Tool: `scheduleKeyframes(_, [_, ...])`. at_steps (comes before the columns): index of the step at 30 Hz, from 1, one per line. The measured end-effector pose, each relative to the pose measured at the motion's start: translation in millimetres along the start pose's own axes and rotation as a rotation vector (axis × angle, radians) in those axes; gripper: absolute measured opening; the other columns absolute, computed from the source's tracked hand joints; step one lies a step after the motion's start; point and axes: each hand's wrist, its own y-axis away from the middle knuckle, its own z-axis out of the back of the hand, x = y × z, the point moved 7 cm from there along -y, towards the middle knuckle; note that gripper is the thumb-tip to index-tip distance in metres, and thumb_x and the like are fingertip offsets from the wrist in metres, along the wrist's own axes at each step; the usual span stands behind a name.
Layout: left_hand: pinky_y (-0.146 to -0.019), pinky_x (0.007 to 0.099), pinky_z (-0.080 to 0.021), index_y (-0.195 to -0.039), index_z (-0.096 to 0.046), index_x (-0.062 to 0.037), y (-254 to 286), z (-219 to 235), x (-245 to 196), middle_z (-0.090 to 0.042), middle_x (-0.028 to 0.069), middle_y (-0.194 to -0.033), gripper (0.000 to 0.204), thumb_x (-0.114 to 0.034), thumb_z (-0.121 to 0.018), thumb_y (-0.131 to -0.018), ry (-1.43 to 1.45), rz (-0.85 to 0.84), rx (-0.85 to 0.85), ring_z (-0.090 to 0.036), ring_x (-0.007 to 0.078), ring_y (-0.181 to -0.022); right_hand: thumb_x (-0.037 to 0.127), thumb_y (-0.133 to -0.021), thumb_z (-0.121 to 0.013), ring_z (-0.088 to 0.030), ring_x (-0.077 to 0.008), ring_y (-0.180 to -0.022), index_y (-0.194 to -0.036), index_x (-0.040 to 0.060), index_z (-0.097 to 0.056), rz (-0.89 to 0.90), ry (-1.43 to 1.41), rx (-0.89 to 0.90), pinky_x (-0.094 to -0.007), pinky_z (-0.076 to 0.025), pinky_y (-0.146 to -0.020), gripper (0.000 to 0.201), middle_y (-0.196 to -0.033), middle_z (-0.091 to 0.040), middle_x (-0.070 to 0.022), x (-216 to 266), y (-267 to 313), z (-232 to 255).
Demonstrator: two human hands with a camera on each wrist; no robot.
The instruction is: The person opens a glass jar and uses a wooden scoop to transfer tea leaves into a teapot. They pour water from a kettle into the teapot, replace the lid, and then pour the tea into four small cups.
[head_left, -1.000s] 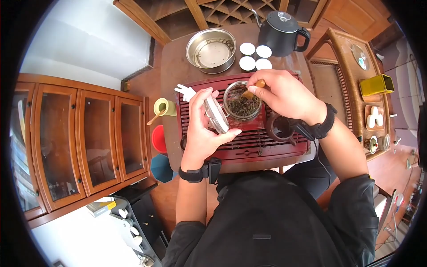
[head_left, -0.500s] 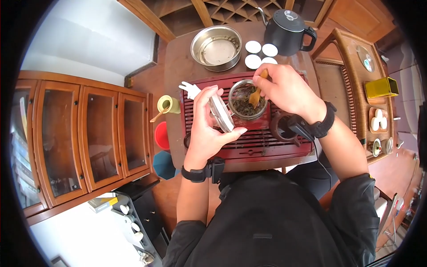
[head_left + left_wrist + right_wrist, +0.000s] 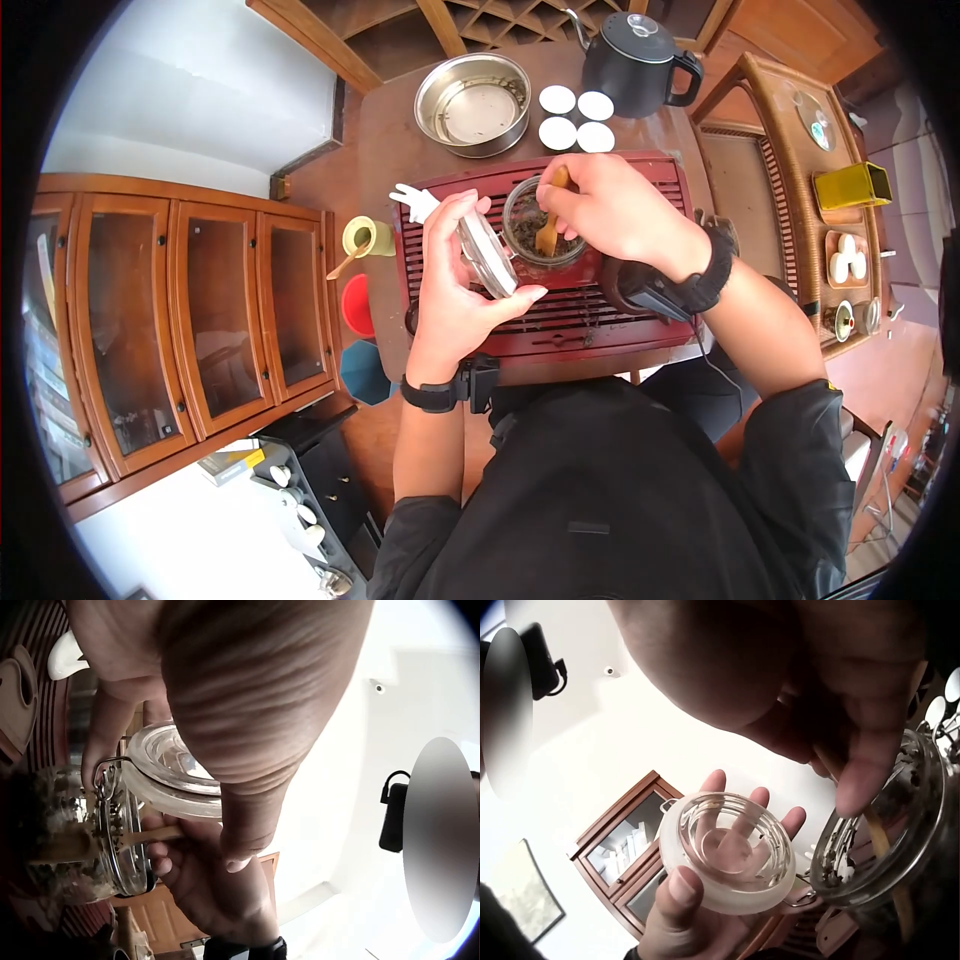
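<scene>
A clip-top glass jar (image 3: pixel 524 208) with dark dried tea leaves stands on the red slatted tea tray (image 3: pixel 560 345). My right hand (image 3: pixel 630 215) pinches the handle of a wooden scoop (image 3: pixel 547 238), its lower end among the leaves inside the jar. In the right wrist view, the scoop (image 3: pixel 877 834) slants through the jar's mouth. With thumb and fingers my left hand (image 3: pixel 450 305) holds the tilted glass lid (image 3: pixel 488 255), which a wire hinge joins to the jar. Part of the jar's far right side is hidden behind my right hand.
A dark teapot (image 3: pixel 617 282) is partly covered by my right wrist. Behind the tray stand a metal basin (image 3: pixel 478 115), several white round-topped pieces (image 3: pixel 557 133) and a black kettle (image 3: pixel 630 70). Left of it are a white figurine (image 3: pixel 416 203) and a green cup (image 3: pixel 380 238).
My right hand has moved left and lower over the jar, covering more of its mouth. The scoop has shifted toward the jar's near side. My left hand keeps its hold on the lid.
</scene>
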Motion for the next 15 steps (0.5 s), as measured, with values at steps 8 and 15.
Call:
scheduleKeyframes(8, [-0.103, 0.0393, -0.054, -0.149, -0.037, -0.0110, 0, 2, -1, -0.035, 0.0098, -0.147, 0.107, -0.006, -0.096, -0.060, -0.028, -0.031, 0.008, -0.045, 0.0246, -0.135, 0.021, -0.098, -0.060, -0.071, -0.0151, -0.075, -0.104, -0.0043, -0.067, -0.053, -0.229, 0.004, -0.0301, -0.056, -0.073, 0.027, -0.080, -0.072, -0.0091, -14, -3, -3])
scheduleKeyframes(15, [-0.102, 0.0401, -0.055, -0.150, -0.036, -0.0118, 0, 2, -2, -0.035, 0.0102, -0.148, 0.107, -0.007, -0.096, -0.061, -0.083, -0.035, 0.022, -0.046, 0.0255, -0.136, 0.018, -0.099, -0.059, -0.069, -0.0135, -0.075, -0.102, -0.0041, -0.066, -0.069, -0.472, -0.067, -0.0282, -0.056, -0.073, 0.023, -0.085, -0.071, -0.0072, -28, 5, 0])
